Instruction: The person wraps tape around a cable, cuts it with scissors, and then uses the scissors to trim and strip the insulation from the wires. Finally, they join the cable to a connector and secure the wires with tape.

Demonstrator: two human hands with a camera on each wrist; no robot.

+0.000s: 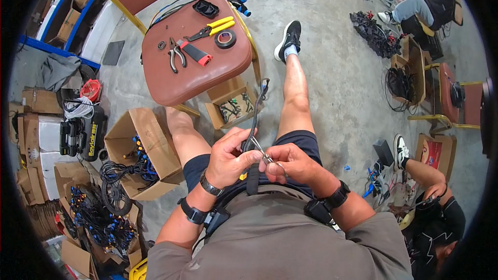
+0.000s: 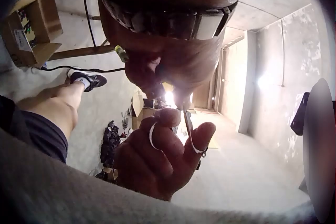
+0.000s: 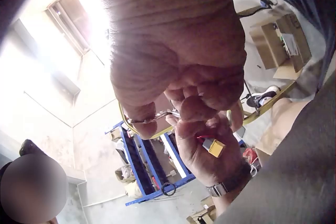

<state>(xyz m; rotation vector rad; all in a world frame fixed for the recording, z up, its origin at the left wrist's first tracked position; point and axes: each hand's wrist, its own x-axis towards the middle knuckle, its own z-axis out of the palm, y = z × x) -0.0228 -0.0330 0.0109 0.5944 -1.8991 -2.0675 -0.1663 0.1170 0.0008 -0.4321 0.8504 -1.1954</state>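
Observation:
In the head view my left hand (image 1: 231, 158) grips a black cable (image 1: 255, 114) that rises toward the chair's front. A yellow connector (image 3: 214, 148) with a dark back end and a bit of red wire pokes out by the left palm in the right wrist view. My right hand (image 1: 293, 162) pinches a slim silver scissor-like tool (image 1: 266, 158) between thumb and fingers. Its narrow tips point up and left, right at the left fingertips and the cable. Silver loops show by the right fingers (image 2: 197, 137) in the left wrist view. The fingers hide the cable's end.
On the brown chair (image 1: 181, 80) lie pliers (image 1: 177, 55), yellow-handled strippers (image 1: 210, 29), a red-and-black tool (image 1: 196, 53) and black tape (image 1: 225, 39). A small box (image 1: 231, 105) of parts stands under its front edge. Cable-filled cartons (image 1: 150, 150) stand left; another person (image 1: 436, 212) sits right.

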